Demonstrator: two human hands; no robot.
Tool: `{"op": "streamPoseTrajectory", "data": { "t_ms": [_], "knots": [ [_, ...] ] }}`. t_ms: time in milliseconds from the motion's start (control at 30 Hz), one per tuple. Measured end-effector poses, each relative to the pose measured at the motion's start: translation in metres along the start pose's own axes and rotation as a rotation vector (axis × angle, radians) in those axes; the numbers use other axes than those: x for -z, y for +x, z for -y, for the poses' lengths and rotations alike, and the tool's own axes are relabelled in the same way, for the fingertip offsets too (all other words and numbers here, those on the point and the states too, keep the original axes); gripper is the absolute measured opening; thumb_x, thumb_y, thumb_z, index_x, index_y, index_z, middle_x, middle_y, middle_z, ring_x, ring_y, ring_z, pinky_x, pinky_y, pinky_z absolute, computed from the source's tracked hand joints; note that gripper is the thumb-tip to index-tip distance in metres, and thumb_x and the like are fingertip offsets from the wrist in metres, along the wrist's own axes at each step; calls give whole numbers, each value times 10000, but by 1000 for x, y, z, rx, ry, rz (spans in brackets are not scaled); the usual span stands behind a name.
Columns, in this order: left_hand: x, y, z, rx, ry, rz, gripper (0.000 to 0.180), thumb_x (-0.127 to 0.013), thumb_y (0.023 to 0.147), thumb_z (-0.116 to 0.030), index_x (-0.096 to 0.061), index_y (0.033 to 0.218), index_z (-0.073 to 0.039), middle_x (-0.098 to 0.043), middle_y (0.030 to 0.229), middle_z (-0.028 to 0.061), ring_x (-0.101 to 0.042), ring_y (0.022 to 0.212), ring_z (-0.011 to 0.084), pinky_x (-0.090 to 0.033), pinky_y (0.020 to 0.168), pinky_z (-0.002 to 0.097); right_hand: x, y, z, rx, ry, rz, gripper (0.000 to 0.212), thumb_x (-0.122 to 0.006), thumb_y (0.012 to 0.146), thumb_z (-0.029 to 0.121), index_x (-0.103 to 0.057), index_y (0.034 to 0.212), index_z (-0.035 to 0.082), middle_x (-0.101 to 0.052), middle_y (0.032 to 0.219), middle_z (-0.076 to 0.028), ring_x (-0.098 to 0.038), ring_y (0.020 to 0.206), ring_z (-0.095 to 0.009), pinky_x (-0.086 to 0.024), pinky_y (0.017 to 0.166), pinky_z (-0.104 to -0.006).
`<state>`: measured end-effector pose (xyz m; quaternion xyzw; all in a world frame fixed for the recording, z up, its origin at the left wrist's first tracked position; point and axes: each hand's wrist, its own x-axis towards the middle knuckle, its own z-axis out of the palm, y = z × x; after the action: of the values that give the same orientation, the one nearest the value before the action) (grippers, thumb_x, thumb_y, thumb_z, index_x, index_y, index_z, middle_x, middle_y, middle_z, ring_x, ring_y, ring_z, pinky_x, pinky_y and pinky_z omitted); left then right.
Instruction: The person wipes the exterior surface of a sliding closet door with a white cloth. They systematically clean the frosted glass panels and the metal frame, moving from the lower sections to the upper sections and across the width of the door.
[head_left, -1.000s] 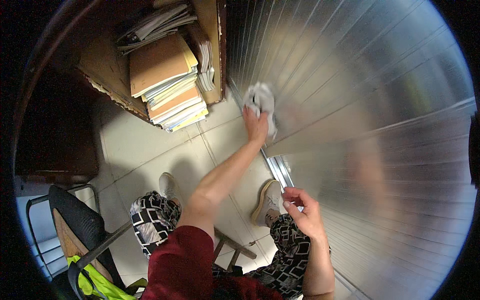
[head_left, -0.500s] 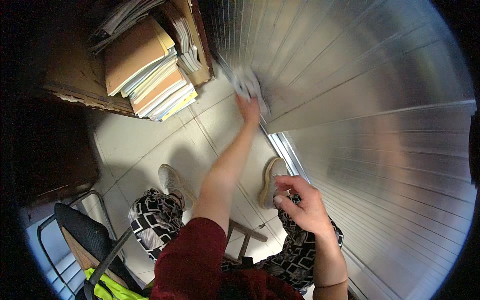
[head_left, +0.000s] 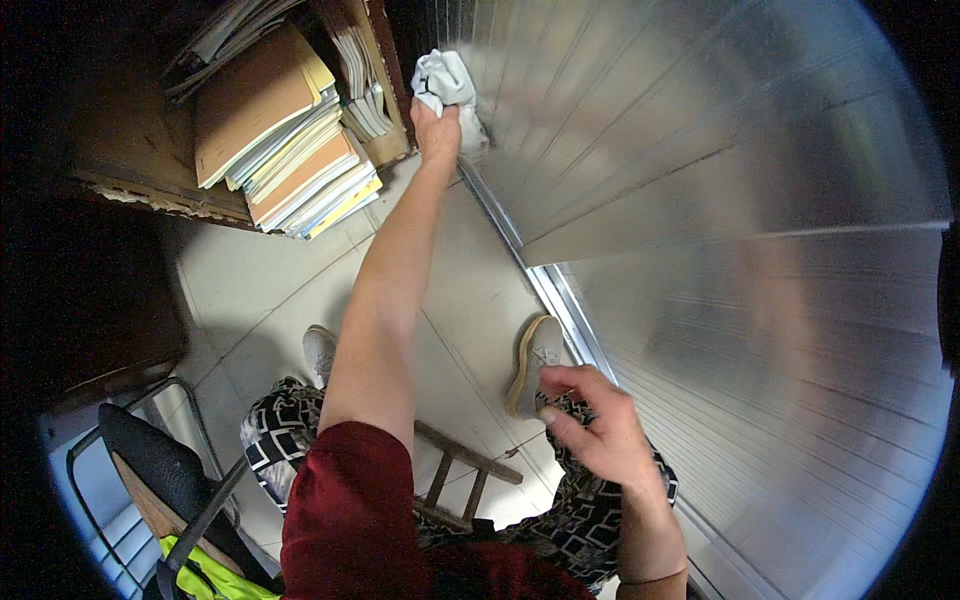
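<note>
My left arm stretches far forward, and my left hand (head_left: 437, 132) grips a crumpled white cloth (head_left: 447, 85). The cloth lies against the lower far part of the shiny ribbed metal panel (head_left: 620, 130), beside the shelf's side edge. My right hand (head_left: 597, 425) hangs over my right knee, near the panel. Its fingers are loosely bent, with a gap between thumb and forefinger, and nothing shows in it.
A worn wooden shelf (head_left: 150, 205) with stacked folders and papers (head_left: 265, 110) stands at far left. A metal track (head_left: 555, 290) runs along the panel's base. A wooden stool-like frame (head_left: 465, 470) sits below me; a chair (head_left: 160, 465) with a yellow-green garment (head_left: 215, 575) stands at near left.
My left hand has slid the cloth forward and left along the panel's base, towards the shelf. My right hand has barely shifted. The view has moved slightly.
</note>
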<state>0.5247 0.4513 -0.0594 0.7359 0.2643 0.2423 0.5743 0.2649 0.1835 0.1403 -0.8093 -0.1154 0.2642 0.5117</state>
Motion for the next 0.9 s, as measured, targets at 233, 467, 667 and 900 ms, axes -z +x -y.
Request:
{"op": "streamPoseTrajectory", "data": {
  "t_ms": [233, 467, 667, 900],
  "knots": [
    [-25, -133, 188, 225, 115, 243, 574, -598, 767, -169, -391, 1280, -13, -439, 1281, 211, -423, 1178, 360, -349, 985, 388, -6, 10, 14, 115, -55, 137, 384, -664, 759, 87, -556, 1122, 24, -599, 1015, -138, -603, 903, -233, -480, 796, -324],
    [-13, -136, 185, 625, -286, 304, 573, -572, 811, -257, -371, 1327, -113, -481, 1259, 168, -480, 1120, 325, -419, 902, 420, -4, 10, 6, 67, -52, 145, 403, -685, 735, 79, -557, 1110, 13, -596, 1058, -143, -586, 958, -263, -461, 841, -343],
    [9, 25, 76, 213, 106, 129, 445, -529, 779, -142, -466, 1208, -39, -589, 1073, 126, -563, 892, 270, -445, 784, 374, -4, 8, 11, 138, -5, 138, 373, -676, 759, 129, -565, 1101, 29, -589, 1040, -152, -568, 943, -301, -461, 820, -367],
    [-37, -185, 178, 471, 63, 267, 557, -604, 752, -89, -406, 1269, -24, -488, 1238, 195, -476, 1125, 349, -375, 949, 397, -8, 18, 13, 128, -25, 219, 392, -685, 746, 94, -568, 1112, 16, -602, 1007, -128, -578, 907, -246, -464, 795, -328]
  ]
}}
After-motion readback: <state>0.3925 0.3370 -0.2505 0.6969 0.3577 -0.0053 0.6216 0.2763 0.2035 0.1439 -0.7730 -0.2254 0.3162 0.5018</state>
